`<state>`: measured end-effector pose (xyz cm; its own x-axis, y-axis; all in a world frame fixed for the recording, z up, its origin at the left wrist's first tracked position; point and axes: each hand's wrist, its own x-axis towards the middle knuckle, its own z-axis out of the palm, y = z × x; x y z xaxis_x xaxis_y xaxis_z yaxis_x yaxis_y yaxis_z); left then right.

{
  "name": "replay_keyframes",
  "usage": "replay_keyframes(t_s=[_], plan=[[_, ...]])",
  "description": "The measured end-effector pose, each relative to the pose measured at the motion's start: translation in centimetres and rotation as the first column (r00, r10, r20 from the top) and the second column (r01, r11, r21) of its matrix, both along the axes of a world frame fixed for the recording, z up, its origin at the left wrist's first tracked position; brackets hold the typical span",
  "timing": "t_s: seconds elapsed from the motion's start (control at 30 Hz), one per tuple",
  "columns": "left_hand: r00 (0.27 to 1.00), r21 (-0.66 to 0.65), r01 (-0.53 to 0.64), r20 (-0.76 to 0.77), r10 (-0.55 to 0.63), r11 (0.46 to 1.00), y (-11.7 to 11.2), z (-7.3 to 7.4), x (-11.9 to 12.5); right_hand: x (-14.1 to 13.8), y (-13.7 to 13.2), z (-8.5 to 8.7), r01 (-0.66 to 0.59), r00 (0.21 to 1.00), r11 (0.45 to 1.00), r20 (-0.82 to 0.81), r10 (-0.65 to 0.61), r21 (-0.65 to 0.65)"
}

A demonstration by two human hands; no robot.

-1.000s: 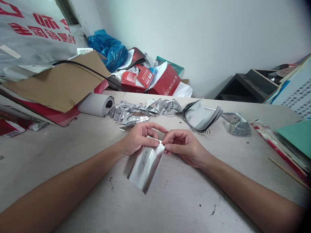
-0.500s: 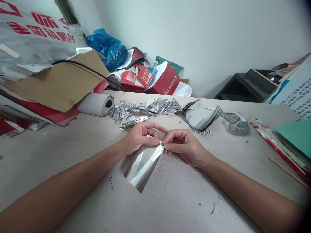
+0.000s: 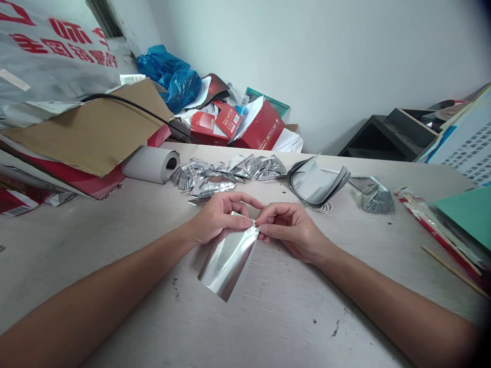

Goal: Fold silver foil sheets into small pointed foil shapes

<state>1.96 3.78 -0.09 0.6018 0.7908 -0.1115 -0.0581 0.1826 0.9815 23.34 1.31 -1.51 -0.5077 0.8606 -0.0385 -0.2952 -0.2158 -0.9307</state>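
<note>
A sheet of shiny silver foil paper (image 3: 229, 260) hangs tilted between my hands above the table (image 3: 284, 317). My left hand (image 3: 226, 217) pinches its upper edge with the thumb on top; the fingers behind are partly hidden. At the sheet's upper right corner, my right hand (image 3: 286, 227) grips with thumb and forefinger, touching the left fingertips. The sheet curves a little, and its lower end is free. Just beyond my hands lie several folded, pleated silver foil pieces (image 3: 215, 185), and right of them a stack of curled foil sheets (image 3: 318, 184).
A grey-white roll (image 3: 148, 164) lies at the back left beside cardboard (image 3: 95, 133). Another pleated foil piece (image 3: 378, 197) sits at right, near a thin wooden stick (image 3: 454, 271) and a green folder (image 3: 468, 214). Red boxes (image 3: 261, 128) and a blue plastic bag (image 3: 180, 87) are behind the table.
The free lower end of the foil sheet has shifted slightly up and to the right. Both hands keep nearly the same place and grip.
</note>
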Motion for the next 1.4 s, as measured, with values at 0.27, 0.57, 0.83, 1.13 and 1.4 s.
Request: replay_keyframes(t_s=[0.27,0.57,0.83,1.13,1.4], plan=[[0.997,0.057,-0.071,-0.038,0.073,0.996,-0.16,-0.01,0.2,-0.05,0.22,0.17,0.017,0.996,0.999,-0.087,-0.021,-0.047],[0.996,0.072,-0.078,-0.039,0.081,0.994,-0.11,-0.15,0.33,-0.46,-0.02,0.37,0.055,0.998,0.998,0.001,-0.055,0.017],[0.996,0.138,-0.071,-0.049,0.079,0.988,-0.28,-0.21,0.3,-0.38,-0.19,-0.04,0.108,0.99,0.992,0.089,-0.114,0.063],[0.977,-0.024,-0.213,0.022,0.214,0.977,-0.12,-0.06,0.44,-0.17,-0.09,-0.56,0.262,0.962,0.958,0.05,-0.269,0.119],[0.932,-0.183,-0.346,0.05,0.36,0.92,0.33,-0.01,0.78,-0.27,-0.38,-0.54,0.343,0.921,0.904,0.096,-0.376,0.255]])
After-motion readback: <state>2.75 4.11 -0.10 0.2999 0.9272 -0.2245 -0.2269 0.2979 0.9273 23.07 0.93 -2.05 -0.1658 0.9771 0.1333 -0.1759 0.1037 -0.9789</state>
